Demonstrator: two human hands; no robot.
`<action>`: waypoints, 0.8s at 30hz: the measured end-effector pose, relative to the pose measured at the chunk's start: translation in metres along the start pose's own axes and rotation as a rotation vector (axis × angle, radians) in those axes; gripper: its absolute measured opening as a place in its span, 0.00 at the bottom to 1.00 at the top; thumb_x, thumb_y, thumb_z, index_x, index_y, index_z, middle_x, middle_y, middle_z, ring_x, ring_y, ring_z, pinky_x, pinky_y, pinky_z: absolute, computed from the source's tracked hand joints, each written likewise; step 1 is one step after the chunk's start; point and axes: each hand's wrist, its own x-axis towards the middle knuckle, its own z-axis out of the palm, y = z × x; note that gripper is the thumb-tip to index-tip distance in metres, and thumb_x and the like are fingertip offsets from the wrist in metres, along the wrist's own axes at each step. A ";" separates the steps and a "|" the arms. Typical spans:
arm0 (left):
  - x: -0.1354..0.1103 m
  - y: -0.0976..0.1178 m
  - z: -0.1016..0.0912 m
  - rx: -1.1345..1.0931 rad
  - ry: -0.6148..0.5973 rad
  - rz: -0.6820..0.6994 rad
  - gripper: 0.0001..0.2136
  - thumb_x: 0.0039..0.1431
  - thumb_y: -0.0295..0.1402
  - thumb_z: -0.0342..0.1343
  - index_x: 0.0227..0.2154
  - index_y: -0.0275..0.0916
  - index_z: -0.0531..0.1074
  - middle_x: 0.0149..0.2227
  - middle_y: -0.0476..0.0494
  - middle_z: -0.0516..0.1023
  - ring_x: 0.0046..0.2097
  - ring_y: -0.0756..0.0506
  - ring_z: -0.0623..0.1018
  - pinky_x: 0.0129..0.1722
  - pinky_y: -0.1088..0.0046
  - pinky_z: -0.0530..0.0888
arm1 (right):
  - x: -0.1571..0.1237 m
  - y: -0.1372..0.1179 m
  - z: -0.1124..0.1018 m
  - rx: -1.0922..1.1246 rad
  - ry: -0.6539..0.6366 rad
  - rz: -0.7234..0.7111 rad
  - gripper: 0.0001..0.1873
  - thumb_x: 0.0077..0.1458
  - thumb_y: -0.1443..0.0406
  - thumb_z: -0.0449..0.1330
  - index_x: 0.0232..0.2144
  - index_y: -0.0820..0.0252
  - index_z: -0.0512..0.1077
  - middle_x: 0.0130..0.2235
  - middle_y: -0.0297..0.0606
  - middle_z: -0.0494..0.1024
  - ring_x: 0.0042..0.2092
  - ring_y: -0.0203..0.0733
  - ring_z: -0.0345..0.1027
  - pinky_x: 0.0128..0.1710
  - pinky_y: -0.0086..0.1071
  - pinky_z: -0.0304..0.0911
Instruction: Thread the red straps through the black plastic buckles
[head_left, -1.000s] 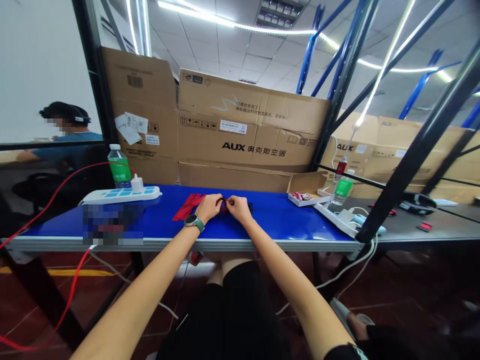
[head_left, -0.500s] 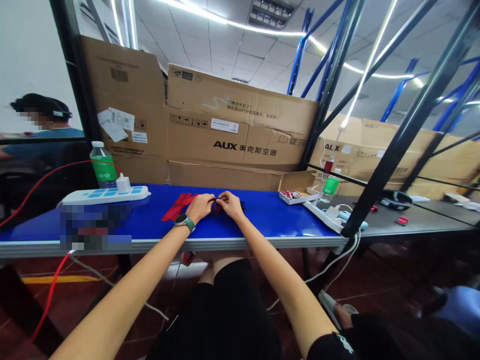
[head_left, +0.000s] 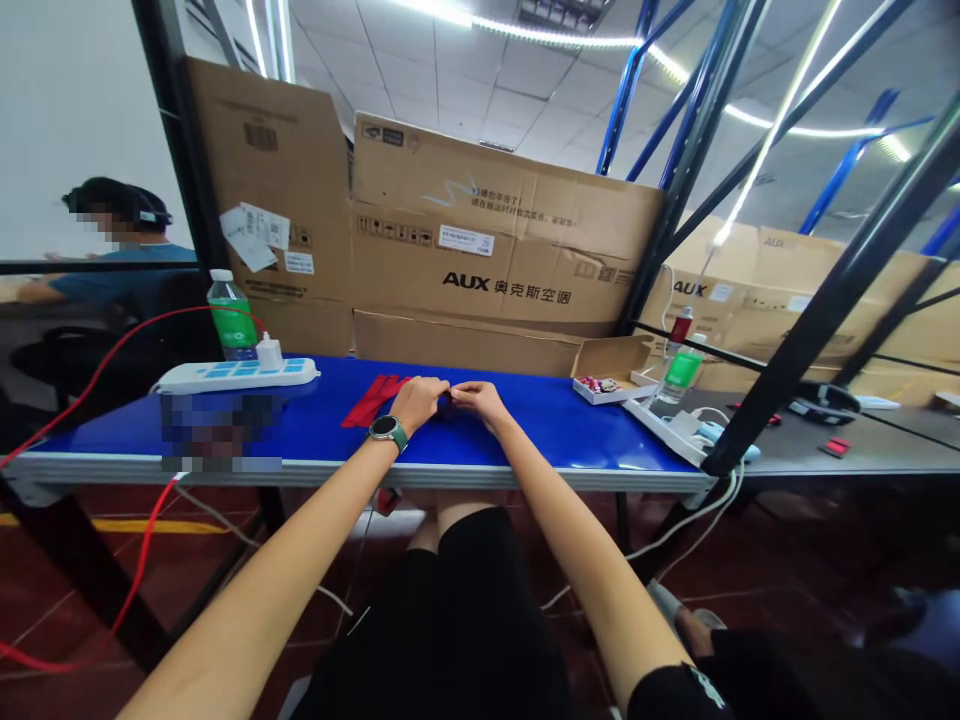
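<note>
Above the blue tabletop [head_left: 555, 425] my two hands meet, their fingertips close together. My left hand [head_left: 418, 403], with a watch on its wrist, is closed in a pinch. My right hand [head_left: 482, 400] pinches from the other side. Between the fingertips shows a small dark piece [head_left: 446, 395], mostly covered by the fingers and too small to name. Flat red strips [head_left: 366, 403], which look like fabric, lie on the table just left of my left hand.
A white power strip [head_left: 236, 375] and a green-labelled bottle [head_left: 233, 318] stand at left. An open small box [head_left: 600, 392] with colourful bits sits at right, near another power strip [head_left: 664, 432]. A cardboard panel [head_left: 480, 260] closes the back. A person sits beyond, at left.
The view has shifted, so the table and boxes appear farther right. My right hand's fingers look more stretched out; both hands stay together at the small dark piece.
</note>
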 end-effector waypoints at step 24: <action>0.001 0.002 0.002 -0.051 -0.052 0.129 0.10 0.67 0.30 0.51 0.38 0.39 0.78 0.37 0.38 0.80 0.39 0.42 0.78 0.43 0.65 0.68 | 0.009 0.004 0.006 -0.151 0.098 -0.235 0.23 0.48 0.51 0.68 0.42 0.57 0.72 0.32 0.35 0.81 0.36 0.39 0.76 0.38 0.31 0.70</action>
